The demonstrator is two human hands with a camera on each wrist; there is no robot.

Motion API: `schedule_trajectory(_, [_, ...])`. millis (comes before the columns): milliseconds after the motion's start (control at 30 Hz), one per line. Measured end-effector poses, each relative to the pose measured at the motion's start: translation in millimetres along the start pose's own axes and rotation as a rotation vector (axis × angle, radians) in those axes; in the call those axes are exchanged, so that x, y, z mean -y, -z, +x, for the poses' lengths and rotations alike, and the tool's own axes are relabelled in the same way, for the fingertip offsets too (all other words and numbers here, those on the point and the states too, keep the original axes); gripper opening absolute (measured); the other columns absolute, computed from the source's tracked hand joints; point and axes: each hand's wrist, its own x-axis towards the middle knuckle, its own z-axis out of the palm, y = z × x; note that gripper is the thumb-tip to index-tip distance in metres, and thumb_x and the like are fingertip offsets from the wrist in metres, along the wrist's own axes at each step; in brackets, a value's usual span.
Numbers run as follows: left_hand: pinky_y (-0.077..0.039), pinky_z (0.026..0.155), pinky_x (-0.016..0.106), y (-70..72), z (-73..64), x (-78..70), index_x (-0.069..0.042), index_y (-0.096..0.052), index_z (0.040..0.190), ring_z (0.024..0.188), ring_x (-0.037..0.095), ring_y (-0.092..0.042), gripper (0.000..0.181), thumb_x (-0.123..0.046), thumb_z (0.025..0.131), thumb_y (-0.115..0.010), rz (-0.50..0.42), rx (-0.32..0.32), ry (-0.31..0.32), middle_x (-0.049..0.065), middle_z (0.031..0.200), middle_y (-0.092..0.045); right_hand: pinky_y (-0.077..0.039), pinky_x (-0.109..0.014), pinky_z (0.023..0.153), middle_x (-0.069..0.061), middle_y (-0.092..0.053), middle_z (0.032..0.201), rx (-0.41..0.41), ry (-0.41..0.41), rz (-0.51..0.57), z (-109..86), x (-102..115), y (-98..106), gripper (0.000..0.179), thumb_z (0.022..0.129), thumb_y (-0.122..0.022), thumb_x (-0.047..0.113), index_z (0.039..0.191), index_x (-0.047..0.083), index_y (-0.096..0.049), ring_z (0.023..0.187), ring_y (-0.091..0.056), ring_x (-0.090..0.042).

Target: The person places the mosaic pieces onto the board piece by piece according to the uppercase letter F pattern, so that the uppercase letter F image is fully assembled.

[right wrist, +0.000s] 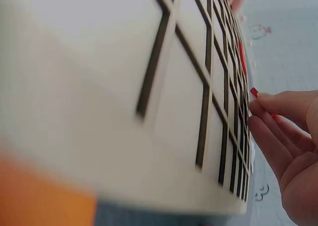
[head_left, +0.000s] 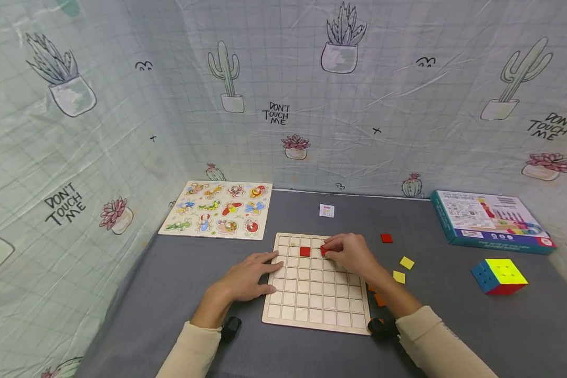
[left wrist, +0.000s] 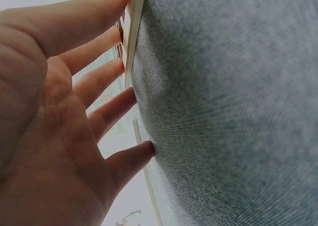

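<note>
A wooden grid board [head_left: 315, 302] lies on the grey table, with one red square tile [head_left: 304, 251] in its second row. My right hand [head_left: 352, 254] pinches another red tile [head_left: 324, 251] between thumb and fingers, close over the board's upper right part; the right wrist view shows this red tile [right wrist: 254, 92] at the fingertips. My left hand [head_left: 248, 275] rests with spread, straight fingers at the board's left edge. In the left wrist view the left hand [left wrist: 64, 121] has its thumb and some fingertips at the board's rim [left wrist: 133, 32].
Right of the board lie a red tile [head_left: 386, 238], yellow tiles [head_left: 407, 262] and orange tiles [head_left: 380, 300], partly behind the right forearm. A puzzle cube [head_left: 500, 276] and a teal box [head_left: 493, 220] stand farther right. An insect picture board [head_left: 217, 210] and a small white packet [head_left: 326, 211] lie behind.
</note>
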Motion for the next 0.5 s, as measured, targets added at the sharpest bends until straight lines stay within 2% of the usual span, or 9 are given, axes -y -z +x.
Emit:
schedule_trajectory(233, [-0.041,0.110,0.066,0.5,0.6,0.1,-0.020,-0.053,0.151,0.154,0.033,-0.033,0.060,-0.032,0.095,-0.072,-0.002,-0.002,-0.009,0.003,0.168,-0.035,-0.061,-0.035,0.077,-0.010,-0.081,0.105,0.028,-0.029,0.012,5.6,12.0,-8.1,0.022,0.083,-0.083,0.012,0.105,0.006,-0.082,0.094,-0.076,-0.024])
schedule_trajectory(500, [-0.040,0.110,0.068,0.3,1.2,0.6,-0.022,-0.053,0.150,0.154,0.033,-0.033,0.060,-0.033,0.095,-0.072,0.006,0.004,0.004,0.002,0.168,-0.034,-0.061,-0.033,0.077,-0.007,-0.081,0.100,0.055,-0.056,0.030,10.1,14.3,-14.9,0.020,0.084,-0.082,0.011,0.104,0.008,-0.082,0.092,-0.076,-0.023])
